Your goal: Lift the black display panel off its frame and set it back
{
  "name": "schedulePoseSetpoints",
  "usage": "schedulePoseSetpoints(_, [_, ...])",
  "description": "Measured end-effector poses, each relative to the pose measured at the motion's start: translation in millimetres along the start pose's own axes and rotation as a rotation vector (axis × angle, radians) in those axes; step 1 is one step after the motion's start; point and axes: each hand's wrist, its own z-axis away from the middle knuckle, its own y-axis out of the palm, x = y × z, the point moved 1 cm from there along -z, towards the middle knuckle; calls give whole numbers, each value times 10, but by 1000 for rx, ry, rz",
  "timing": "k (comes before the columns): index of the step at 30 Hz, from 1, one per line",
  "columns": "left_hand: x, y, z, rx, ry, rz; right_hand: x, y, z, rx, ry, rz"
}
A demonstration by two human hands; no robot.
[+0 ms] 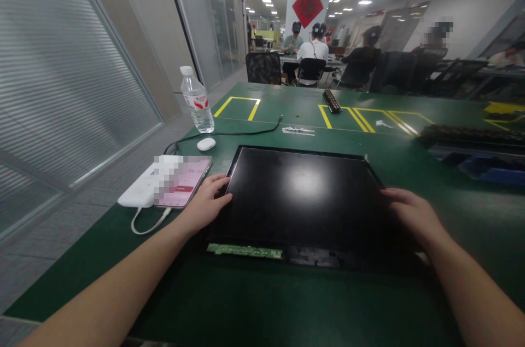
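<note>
Only the head view to go on here. Middle of the frame: a flat black screen panel (287, 204) on the green table (262, 303), face up as far as I can see, with a big glare spot on it. Left hand (210, 202) is at its left edge, thumb and forefinger apart, tips touching the frame. Right hand (410, 213) is at the right edge, fingers reaching forward. Can't tell if either one's actually pinching underneath.

Progress-wise, I'd call the panel squared up between the hands, and the green circuit strip (245, 251) along its lower edge is bare, no cover over it. Whether anything's been fastened or taken off, or what's left, I honestly can't judge.

Left of it: phone (192, 185), white power bank (141, 188), white earbud case (206, 144), water bottle (199, 106).
</note>
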Motion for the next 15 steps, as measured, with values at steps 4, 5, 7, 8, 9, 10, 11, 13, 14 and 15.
schedulePoseSetpoints(4, [-6,-23,7,14,-6,34,-15,19,7,12,149,-111])
schedulePoseSetpoints(5, [-8,-28,7,14,-6,41,-14,23,8,7,152,-119])
schedulePoseSetpoints(7, [-11,-34,4,11,-4,49,-11,28,8,-4,136,-129])
schedulePoseSetpoints(8, [-14,-36,2,9,-2,52,-7,28,6,-9,124,-133])
schedulePoseSetpoints(9, [-17,-37,1,7,-1,53,-2,26,5,-12,114,-134])
schedulePoseSetpoints(10, [-20,-39,0,6,0,53,4,23,5,-14,111,-129])
schedulePoseSetpoints(11, [-24,-40,0,7,2,51,11,18,5,-18,111,-120])
schedulePoseSetpoints(13, [-32,-42,2,11,4,43,25,10,8,-14,127,-109])
schedulePoseSetpoints(14, [-36,-42,4,14,5,37,28,8,10,-2,143,-112])
schedulePoseSetpoints(15, [-39,-41,5,17,7,29,29,8,12,12,157,-118])
